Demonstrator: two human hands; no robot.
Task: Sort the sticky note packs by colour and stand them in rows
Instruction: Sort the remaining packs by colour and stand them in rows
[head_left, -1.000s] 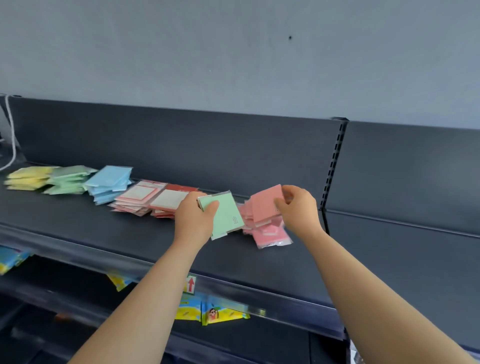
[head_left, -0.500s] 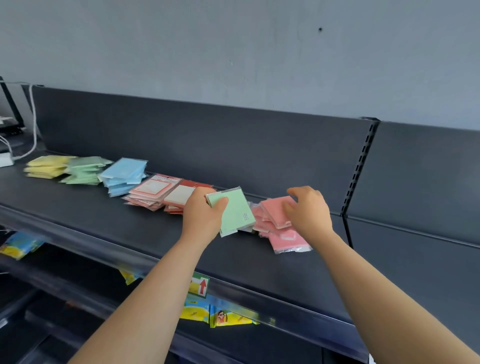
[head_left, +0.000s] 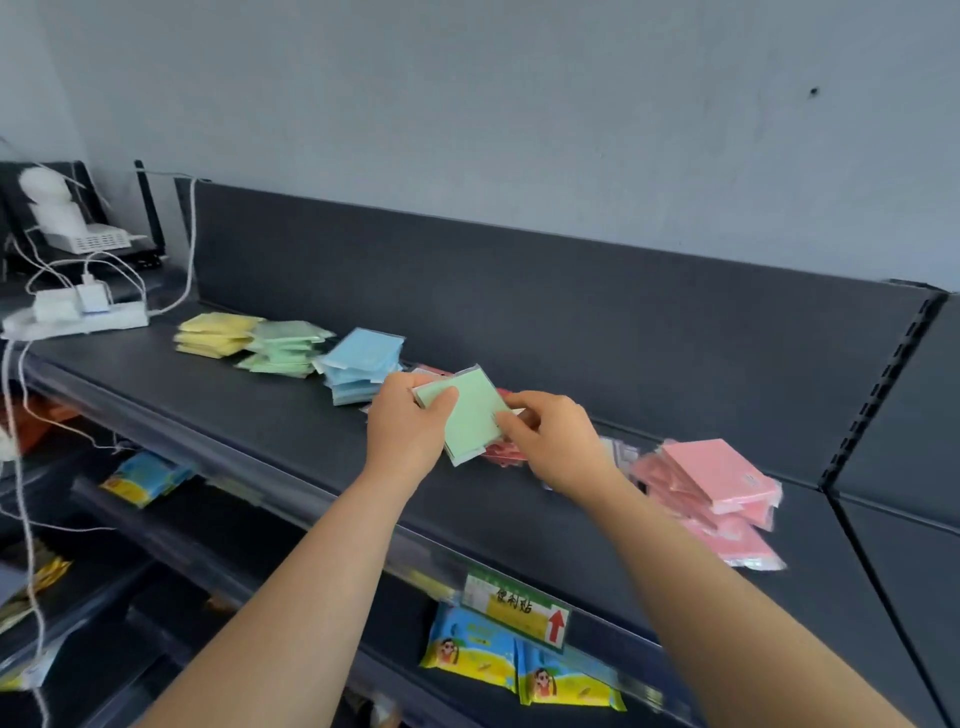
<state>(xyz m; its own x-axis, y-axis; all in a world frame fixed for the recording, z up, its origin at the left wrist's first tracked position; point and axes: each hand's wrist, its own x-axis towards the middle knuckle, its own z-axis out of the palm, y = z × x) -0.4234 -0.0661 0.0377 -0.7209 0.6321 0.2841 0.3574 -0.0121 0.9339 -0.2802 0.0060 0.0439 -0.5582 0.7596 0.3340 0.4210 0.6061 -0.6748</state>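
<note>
My left hand (head_left: 410, 428) grips a green sticky note pack (head_left: 467, 415) above the dark shelf (head_left: 270, 415), thumb on its face. My right hand (head_left: 556, 441) pinches the same pack at its right edge. Sorted piles lie flat along the back: yellow packs (head_left: 215, 335), green packs (head_left: 283, 345), blue packs (head_left: 361, 369). A red pile (head_left: 501, 454) is mostly hidden behind my hands. A heap of pink packs (head_left: 711, 486) lies to the right.
A white power strip (head_left: 78, 314) with plugs and cables sits at the shelf's left end, a router behind it. Yellow-blue packets (head_left: 519, 662) lie on the lower shelf under a price label (head_left: 514, 608). An upright post (head_left: 878, 395) bounds the shelf's right side.
My right hand let go of the pink pack, left it on the pink heap and came left to the green pack held by my left hand. The view swung left.
</note>
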